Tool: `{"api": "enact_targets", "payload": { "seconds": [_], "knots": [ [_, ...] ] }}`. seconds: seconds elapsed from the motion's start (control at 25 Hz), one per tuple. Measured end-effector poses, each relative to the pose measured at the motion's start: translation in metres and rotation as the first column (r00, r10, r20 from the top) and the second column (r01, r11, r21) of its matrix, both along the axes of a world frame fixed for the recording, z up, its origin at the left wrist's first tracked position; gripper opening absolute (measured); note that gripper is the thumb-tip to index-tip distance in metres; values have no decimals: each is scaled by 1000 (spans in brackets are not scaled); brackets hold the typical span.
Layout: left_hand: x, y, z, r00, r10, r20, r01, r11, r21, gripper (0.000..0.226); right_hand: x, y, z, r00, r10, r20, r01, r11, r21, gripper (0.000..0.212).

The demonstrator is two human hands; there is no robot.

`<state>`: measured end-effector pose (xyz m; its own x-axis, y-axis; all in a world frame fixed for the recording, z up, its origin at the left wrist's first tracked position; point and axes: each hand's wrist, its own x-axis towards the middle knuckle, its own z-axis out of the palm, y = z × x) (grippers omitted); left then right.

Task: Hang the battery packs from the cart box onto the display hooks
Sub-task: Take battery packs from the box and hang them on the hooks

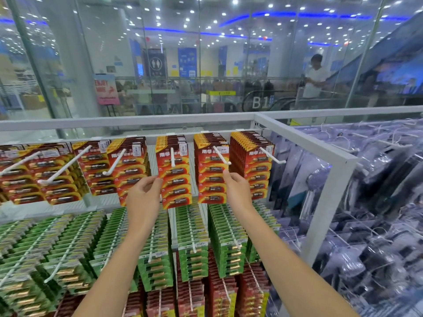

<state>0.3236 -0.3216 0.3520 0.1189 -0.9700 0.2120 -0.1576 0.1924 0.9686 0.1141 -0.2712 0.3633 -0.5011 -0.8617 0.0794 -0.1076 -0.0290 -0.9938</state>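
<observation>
Red battery packs hang in rows on white display hooks along the top of the rack. My left hand [143,197] pinches the left edge of the front red battery pack [176,179] hanging on the middle hook [172,157]. My right hand [238,191] is raised beside the neighbouring stack of red packs [211,179], its fingertips closed on the right edge of the front pack, just below that hook's tip [222,155]. The cart box is out of view.
Green battery packs [192,239] fill the hooks below, with more red packs [219,294] under them. A white metal frame [332,179] bounds the rack on the right, and beyond it hang clear-bagged goods [377,202]. A glass wall rises behind, with a person [314,76] past it.
</observation>
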Motion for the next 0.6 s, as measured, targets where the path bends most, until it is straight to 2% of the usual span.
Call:
{"api": "enact_targets", "payload": {
  "seconds": [0.16, 0.32, 0.48, 0.6],
  "knots": [
    [4, 46, -20, 998, 12, -62, -11, 1000, 22, 23, -9, 35, -35, 997, -43, -66, 44, 999, 11, 29],
    [-24, 113, -63, 985, -120, -127, 142, 973, 182, 21, -26, 118, -96, 997, -53, -61, 61, 990, 124, 28],
    [-83, 179, -125, 946, -294, -139, 325, 874, 360, 16, -62, 219, -173, 976, -219, 0, 211, 939, 271, 22],
    [-136, 232, -173, 890, -436, -137, 446, 762, 469, 19, -95, 293, -221, 920, -391, 0, 363, 853, 375, 15]
  ]
}}
